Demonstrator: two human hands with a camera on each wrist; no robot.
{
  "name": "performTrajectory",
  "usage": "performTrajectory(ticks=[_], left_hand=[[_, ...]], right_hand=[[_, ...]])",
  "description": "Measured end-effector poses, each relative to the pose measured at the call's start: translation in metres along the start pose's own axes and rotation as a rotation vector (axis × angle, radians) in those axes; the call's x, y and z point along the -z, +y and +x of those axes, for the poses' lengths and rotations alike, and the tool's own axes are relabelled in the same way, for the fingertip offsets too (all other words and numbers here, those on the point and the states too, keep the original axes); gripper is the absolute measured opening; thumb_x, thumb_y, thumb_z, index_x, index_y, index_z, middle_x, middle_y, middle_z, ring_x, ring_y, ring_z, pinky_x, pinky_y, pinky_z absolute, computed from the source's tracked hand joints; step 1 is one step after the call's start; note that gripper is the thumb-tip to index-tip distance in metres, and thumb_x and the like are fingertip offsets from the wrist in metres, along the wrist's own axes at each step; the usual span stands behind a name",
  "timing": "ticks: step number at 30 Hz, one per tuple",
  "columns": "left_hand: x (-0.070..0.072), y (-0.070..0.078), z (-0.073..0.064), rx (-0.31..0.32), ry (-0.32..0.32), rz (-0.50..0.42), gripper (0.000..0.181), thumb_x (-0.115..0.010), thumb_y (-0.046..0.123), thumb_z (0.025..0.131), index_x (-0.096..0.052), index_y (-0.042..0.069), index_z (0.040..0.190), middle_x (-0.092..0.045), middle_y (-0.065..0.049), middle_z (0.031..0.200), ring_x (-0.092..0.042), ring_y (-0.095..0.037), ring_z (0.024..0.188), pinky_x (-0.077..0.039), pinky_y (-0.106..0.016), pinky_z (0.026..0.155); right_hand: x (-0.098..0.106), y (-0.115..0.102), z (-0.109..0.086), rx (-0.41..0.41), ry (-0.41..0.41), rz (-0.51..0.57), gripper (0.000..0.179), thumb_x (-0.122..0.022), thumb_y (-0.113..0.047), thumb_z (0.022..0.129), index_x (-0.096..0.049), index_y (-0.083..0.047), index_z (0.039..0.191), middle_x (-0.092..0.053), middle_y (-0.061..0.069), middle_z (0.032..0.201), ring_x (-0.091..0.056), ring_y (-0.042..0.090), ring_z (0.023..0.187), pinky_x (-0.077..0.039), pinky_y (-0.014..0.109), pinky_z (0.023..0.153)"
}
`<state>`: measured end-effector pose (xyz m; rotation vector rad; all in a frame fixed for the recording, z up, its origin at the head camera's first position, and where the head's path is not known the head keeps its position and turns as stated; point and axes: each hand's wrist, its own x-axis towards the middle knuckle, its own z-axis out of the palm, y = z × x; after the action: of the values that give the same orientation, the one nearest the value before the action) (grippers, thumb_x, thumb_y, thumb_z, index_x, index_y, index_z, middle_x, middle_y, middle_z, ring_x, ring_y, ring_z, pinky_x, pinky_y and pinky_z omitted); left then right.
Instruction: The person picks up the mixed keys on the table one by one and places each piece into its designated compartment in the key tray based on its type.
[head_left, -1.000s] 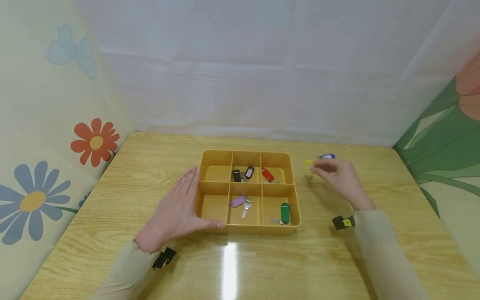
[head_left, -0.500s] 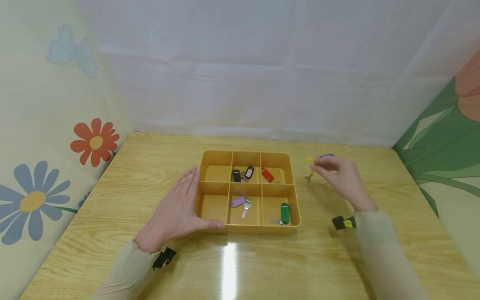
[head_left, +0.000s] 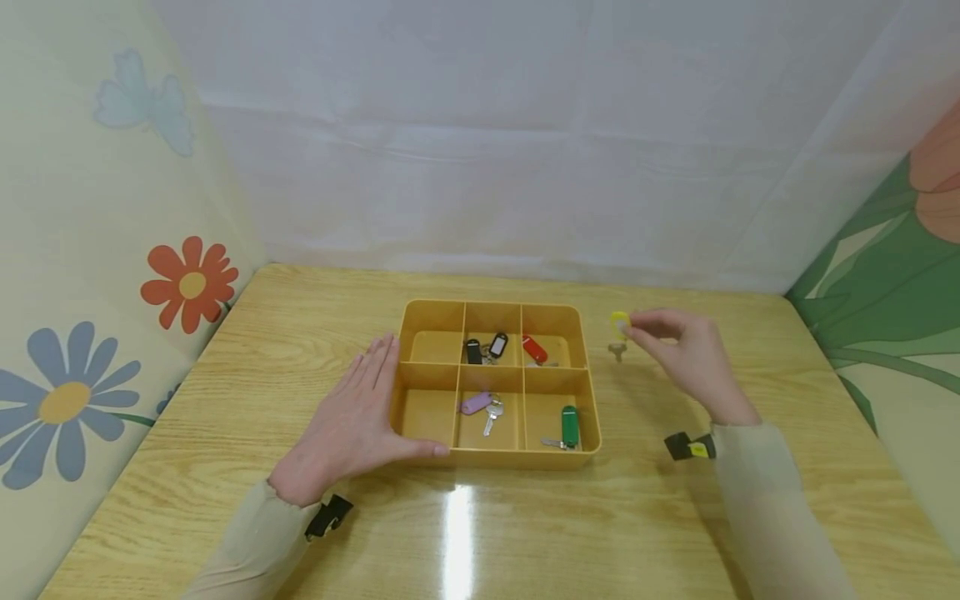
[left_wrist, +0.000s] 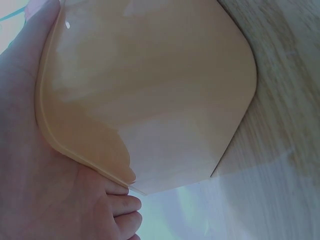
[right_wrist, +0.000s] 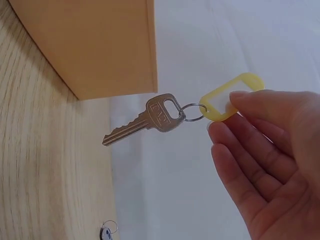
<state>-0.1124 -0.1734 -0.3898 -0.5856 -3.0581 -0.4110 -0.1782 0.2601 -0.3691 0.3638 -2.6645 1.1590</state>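
My right hand (head_left: 693,360) pinches a yellow key tag (head_left: 620,320) between thumb and fingers, above the table to the right of a yellow six-compartment tray (head_left: 495,457). A metal key (right_wrist: 159,114) hangs from the tag by a split ring, apart from the tray. My left hand (head_left: 356,417) rests straight-fingered along the tray's left wall, thumb at its front edge. Inside the tray lie black key tags (head_left: 498,344) in the back middle, a red tag (head_left: 535,348) back right, a purple tag (head_left: 476,403) with key front middle, and a green tag (head_left: 570,427) with key front right.
In the right wrist view, another key tag (right_wrist: 106,233) with a ring lies on the wooden table (head_left: 360,533); my hand covers it in the head view. A white cloth (head_left: 480,167) stands behind the table, with flower-printed panels (head_left: 67,333) at both sides.
My right hand has risen slightly with the yellow tag, and the key under it has swung. The blue tag behind that hand has become covered. My left hand and the tray stay put.
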Motion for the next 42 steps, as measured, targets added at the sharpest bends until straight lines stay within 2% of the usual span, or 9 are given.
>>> performTrajectory(ticks=[8,15,21,31,42], left_hand=[[0.0,0.0,0.0,0.0,-0.002,0.002,0.149,-0.052,0.099,0.063,0.012,0.005,0.16,0.008,-0.016,0.168,0.003,-0.028,0.154,-0.009,-0.048,0.124],[0.0,0.0,0.0,0.004,-0.008,0.007,0.15,-0.051,0.1,0.063,0.013,0.006,0.16,0.009,-0.015,0.168,0.004,-0.028,0.154,-0.008,-0.048,0.124],[0.0,0.0,0.001,0.007,-0.017,0.011,0.15,-0.051,0.1,0.063,0.013,0.006,0.16,0.01,-0.014,0.167,0.004,-0.028,0.154,-0.008,-0.048,0.124],[0.001,0.0,0.0,0.007,-0.007,0.009,0.15,-0.051,0.1,0.063,0.011,0.004,0.16,0.007,-0.017,0.167,0.0,-0.032,0.154,-0.008,-0.048,0.124],[0.001,0.0,0.0,0.006,-0.005,0.005,0.15,-0.052,0.1,0.062,0.012,0.005,0.16,0.008,-0.016,0.168,0.003,-0.029,0.154,-0.009,-0.048,0.124]], right_hand=[[0.002,-0.007,-0.001,0.017,0.016,0.009,0.028,-0.073,-0.03,0.097,-0.077,-0.007,0.113,-0.076,0.002,0.102,-0.07,0.02,0.094,-0.057,0.034,0.083],[0.003,-0.012,-0.001,0.045,0.043,0.002,0.024,-0.074,-0.026,0.097,-0.077,-0.008,0.111,-0.076,0.001,0.1,-0.07,0.017,0.091,-0.053,0.018,0.081],[0.005,-0.017,0.0,0.044,0.057,0.005,0.023,-0.074,-0.027,0.096,-0.077,-0.009,0.11,-0.076,0.001,0.1,-0.069,0.014,0.091,-0.054,0.02,0.079],[0.006,-0.027,0.001,0.051,0.074,0.044,0.02,-0.075,-0.026,0.095,-0.078,-0.011,0.108,-0.077,0.001,0.1,-0.069,0.011,0.092,-0.053,0.016,0.079],[0.008,-0.037,-0.002,0.104,0.092,0.059,0.016,-0.077,-0.02,0.094,-0.079,-0.01,0.106,-0.077,0.0,0.099,-0.069,0.007,0.09,-0.054,0.016,0.08]])
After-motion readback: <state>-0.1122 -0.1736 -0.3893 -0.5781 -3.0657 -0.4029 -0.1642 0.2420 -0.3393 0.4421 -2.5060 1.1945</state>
